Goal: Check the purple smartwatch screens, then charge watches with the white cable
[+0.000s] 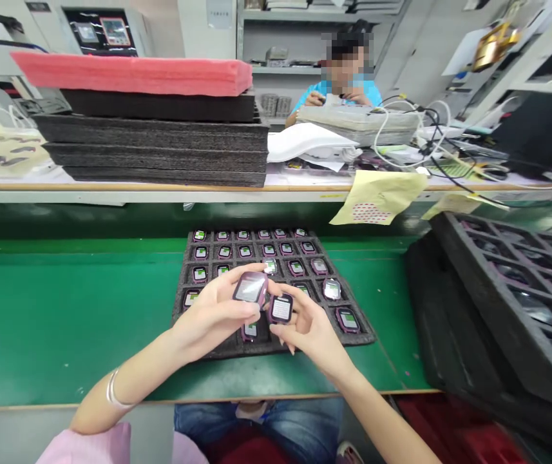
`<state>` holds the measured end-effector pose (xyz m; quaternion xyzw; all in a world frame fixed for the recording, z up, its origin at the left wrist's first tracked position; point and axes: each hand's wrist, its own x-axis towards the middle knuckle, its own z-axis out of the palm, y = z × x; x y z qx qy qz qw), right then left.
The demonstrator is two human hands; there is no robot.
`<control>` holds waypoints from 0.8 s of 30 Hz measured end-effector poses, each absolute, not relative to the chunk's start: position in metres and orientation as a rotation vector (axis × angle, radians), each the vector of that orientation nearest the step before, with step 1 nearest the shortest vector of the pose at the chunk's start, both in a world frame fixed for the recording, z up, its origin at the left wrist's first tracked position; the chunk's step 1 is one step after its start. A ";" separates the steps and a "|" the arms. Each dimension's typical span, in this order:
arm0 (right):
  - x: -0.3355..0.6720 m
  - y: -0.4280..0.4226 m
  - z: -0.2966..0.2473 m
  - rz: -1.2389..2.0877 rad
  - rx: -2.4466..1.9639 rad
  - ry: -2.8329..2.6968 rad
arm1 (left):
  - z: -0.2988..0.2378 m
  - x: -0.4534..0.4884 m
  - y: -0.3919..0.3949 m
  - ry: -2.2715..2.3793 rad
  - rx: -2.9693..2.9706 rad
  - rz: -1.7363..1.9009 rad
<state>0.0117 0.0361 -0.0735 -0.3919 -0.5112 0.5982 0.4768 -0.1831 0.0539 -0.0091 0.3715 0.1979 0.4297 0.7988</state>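
Observation:
My left hand (218, 312) is closed around a small purple watch case (251, 287), its pale screen facing up, held above a black foam tray (193, 283). My right hand (307, 325) pinches a second purple watch case (281, 308) just to the right of the first, the two nearly touching. The tray lies on the green bench mat (63, 322) and holds several similar purple cases in its pockets, most with green-edged screens. A silver bracelet sits on my left wrist.
Stacked black trays (507, 303) with more parts stand at the right. Behind a raised shelf edge are piled dark foam sheets (154, 138) topped by pink foam (135, 74), yellow paper (377, 196), cables, and a person in a blue shirt (343, 90) working.

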 end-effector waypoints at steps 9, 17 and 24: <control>0.022 0.030 -0.068 1.206 -1.039 -1.180 | -0.024 -0.171 0.056 0.480 0.834 0.848; 0.028 0.027 -0.068 1.278 -0.917 -1.215 | -0.033 -0.166 0.051 0.509 1.061 0.932; 0.026 0.018 -0.063 1.342 -0.870 -1.195 | -0.035 -0.166 0.050 0.486 1.049 0.941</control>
